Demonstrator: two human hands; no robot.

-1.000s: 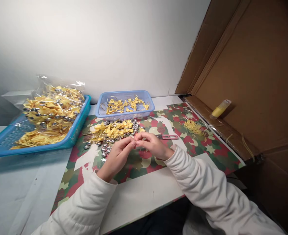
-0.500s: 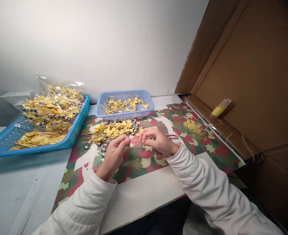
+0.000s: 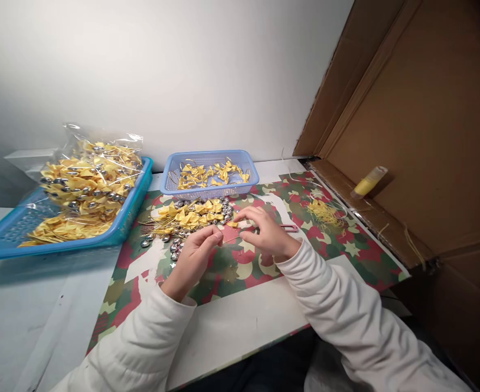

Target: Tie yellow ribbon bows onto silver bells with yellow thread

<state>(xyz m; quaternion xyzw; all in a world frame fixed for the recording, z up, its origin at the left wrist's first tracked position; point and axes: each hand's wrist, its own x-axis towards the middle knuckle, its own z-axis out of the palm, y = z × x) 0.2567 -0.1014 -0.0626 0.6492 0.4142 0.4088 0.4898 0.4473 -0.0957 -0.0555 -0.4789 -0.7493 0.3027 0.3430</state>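
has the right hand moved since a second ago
Yes. The right hand has shifted right and a little toward the small blue basket, apart from the left hand, whose fingertips it met earlier.

Plain white wall (image 3: 162,71) behind a patterned table (image 3: 338,256).

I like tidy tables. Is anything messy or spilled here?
A little. Loose silver beads and yellow bows lie scattered on the patterned mat, outside the small basket, just beyond the left hand. A tangle of yellow thread scraps lies to the right.
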